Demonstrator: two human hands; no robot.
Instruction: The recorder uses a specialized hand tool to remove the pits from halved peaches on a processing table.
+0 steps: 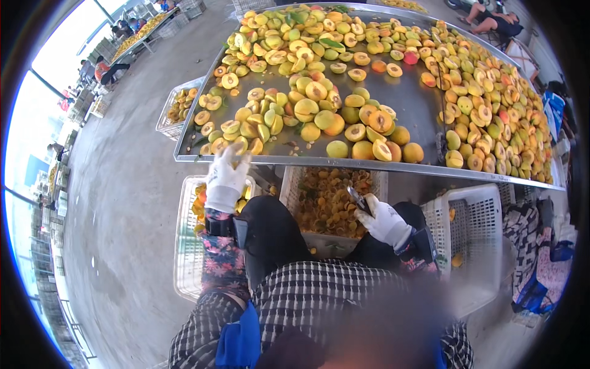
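Observation:
My left hand, in a white knit glove, reaches over the front left edge of a metal-topped table. Its blurred fingertips are beside halved yellow peaches; whether they grip a piece cannot be made out. Lower and to the right, my right hand, also gloved, is shut on a small hand tool with a metal head and a dark handle. That tool is over a white plastic crate filled with peach scraps. Whole peaches and cut halves lie along the table's front edge.
Beside my left leg stands a white crate with fruit pieces. A crate at my right holds a few bits. Another fruit crate stands left of the table. People sit along far tables; a seated person is behind.

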